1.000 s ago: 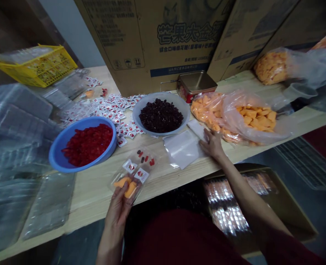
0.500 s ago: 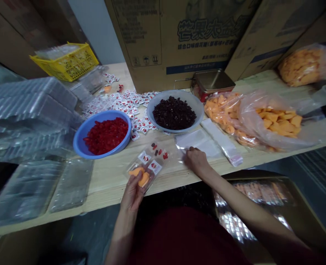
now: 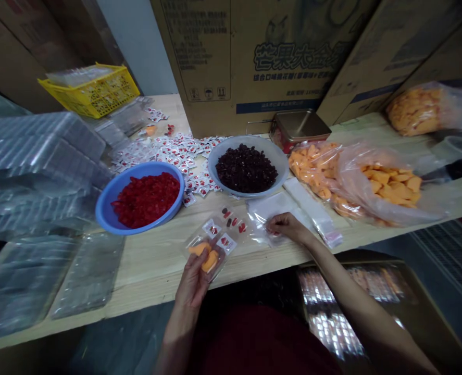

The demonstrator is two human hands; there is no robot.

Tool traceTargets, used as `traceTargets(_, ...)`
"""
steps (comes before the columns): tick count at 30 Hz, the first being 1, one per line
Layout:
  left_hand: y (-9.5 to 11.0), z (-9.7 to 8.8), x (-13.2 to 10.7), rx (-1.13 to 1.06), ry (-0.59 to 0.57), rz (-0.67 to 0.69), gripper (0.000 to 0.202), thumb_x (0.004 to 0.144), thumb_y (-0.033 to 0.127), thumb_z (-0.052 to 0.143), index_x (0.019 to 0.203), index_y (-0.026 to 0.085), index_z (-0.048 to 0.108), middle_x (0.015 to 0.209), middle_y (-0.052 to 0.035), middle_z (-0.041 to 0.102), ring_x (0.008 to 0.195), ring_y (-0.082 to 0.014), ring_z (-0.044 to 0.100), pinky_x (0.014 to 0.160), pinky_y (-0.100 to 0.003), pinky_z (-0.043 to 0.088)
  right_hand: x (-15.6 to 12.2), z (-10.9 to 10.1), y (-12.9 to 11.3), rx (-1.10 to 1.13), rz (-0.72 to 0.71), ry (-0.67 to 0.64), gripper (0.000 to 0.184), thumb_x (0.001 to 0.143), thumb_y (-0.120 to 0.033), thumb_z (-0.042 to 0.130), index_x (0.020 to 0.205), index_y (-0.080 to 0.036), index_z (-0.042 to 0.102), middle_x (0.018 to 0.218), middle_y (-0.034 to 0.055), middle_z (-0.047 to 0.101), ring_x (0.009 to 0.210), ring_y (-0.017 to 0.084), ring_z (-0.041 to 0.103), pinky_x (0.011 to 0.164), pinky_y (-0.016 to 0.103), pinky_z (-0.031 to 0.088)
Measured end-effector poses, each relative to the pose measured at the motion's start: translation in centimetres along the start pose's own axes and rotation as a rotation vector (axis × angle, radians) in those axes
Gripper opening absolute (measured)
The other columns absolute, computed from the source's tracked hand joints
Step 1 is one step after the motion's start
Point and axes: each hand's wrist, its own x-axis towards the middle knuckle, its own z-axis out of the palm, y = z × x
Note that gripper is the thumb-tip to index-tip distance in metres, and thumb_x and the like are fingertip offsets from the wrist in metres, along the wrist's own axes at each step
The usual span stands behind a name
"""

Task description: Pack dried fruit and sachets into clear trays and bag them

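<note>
My left hand (image 3: 194, 278) grips the near end of a clear plastic tray (image 3: 216, 240) at the table's front edge. The tray holds two orange fruit pieces, two small red-and-white sachets and a few red and dark dried fruits. My right hand (image 3: 285, 226) is closed in a pinch on the top clear plastic bag (image 3: 267, 211) of a small pile just right of the tray. A blue bowl of red dried fruit (image 3: 142, 200) and a grey bowl of dark dried fruit (image 3: 246, 166) stand behind the tray.
Open bags of orange dried fruit (image 3: 387, 179) lie at the right, a metal tin (image 3: 299, 127) behind them. Loose sachets (image 3: 168, 151) are scattered at the back. Stacks of clear trays (image 3: 35, 166) fill the left, with a yellow basket (image 3: 90, 91). Cardboard boxes (image 3: 254, 52) line the back.
My right hand has moved left from the bags of orange fruit to the pile of clear bags and pinched one. My left hand still holds the tray.
</note>
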Motion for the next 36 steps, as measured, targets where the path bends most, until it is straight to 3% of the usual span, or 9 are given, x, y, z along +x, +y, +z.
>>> traceTargets(3,-1.4,1.3,0.2,0.013,-0.030,0.025,0.032,0.079,0.011,0.074,0.109,0.014,0.066,0.120,-0.0107,0.071,0.095,-0.0208,0.072,0.088,-0.036,0.061,-0.7,0.5,-0.3,0.069,-0.008,0.069,0.032,0.066,-0.044,0.073,0.069,-0.012,0.068,0.058,0.0002,0.060,0.054,0.010,0.049,0.053,0.023,0.039)
traceTargets(11,-5.8,2.3,-1.3,0.149,-0.051,0.139,0.043,0.074,0.027,0.082,0.111,0.017,0.064,0.108,-0.0067,0.074,0.100,-0.0215,0.071,0.094,-0.036,0.055,-2.9,2.5,-2.2,0.020,-0.134,0.385,0.015,0.073,-0.031,0.060,0.070,-0.017,0.059,0.065,-0.0011,0.057,0.062,0.012,0.049,0.059,0.024,0.039)
traceTargets(16,-7.0,2.4,-2.3,0.289,-0.061,0.177,0.047,0.074,0.034,0.082,0.112,0.016,0.062,0.109,-0.0085,0.074,0.097,-0.0201,0.071,0.092,-0.033,0.053,-3.8,4.4,-2.5,-0.192,-0.236,0.507,0.009,0.077,-0.027,0.054,0.071,-0.019,0.056,0.063,-0.0015,0.055,0.058,0.014,0.049,0.058,0.025,0.038)
traceTargets(20,-6.9,2.8,-2.4,0.359,-0.082,0.194,0.049,0.072,0.036,0.083,0.113,0.016,0.064,0.110,-0.0103,0.074,0.098,-0.0225,0.071,0.091,-0.034,0.054,-3.8,4.9,-2.3,-0.408,-0.234,0.565,0.005,0.079,-0.023,0.051,0.075,-0.020,0.054,0.065,-0.0014,0.056,0.060,0.015,0.051,0.060,0.026,0.037)
traceTargets(26,-6.8,2.9,-1.9,0.375,-0.042,0.100,0.048,0.064,0.039,0.087,0.099,0.012,0.069,0.095,-0.0105,0.076,0.084,-0.0236,0.072,0.080,-0.034,0.056,-2.7,4.7,-1.9,-0.416,-0.193,0.552,0.007,0.080,-0.022,0.050,0.081,-0.020,0.057,0.065,-0.0018,0.057,0.059,0.015,0.053,0.061,0.026,0.039)
traceTargets(31,-6.7,3.7,-1.3,0.369,-0.097,0.131,0.057,0.070,0.040,0.083,0.117,0.016,0.061,0.100,-0.0099,0.073,0.085,-0.0226,0.071,0.077,-0.034,0.057,-3.4,5.2,-2.3,-0.385,-0.296,0.459,0.010,0.085,-0.022,0.050,0.078,-0.021,0.057,0.068,0.0001,0.059,0.062,0.015,0.054,0.060,0.025,0.040)
traceTargets(36,-8.5,4.6,-0.9,0.369,-0.128,0.153,0.058,0.077,0.043,0.078,0.125,0.020,0.055,0.113,-0.0108,0.069,0.103,-0.0244,0.068,0.092,-0.037,0.053,-5.1,6.3,-2.4,-0.457,-0.321,0.403,0.011,0.090,-0.021,0.046,0.081,-0.021,0.053,0.076,0.0021,0.060,0.071,0.017,0.057,0.067,0.027,0.043)
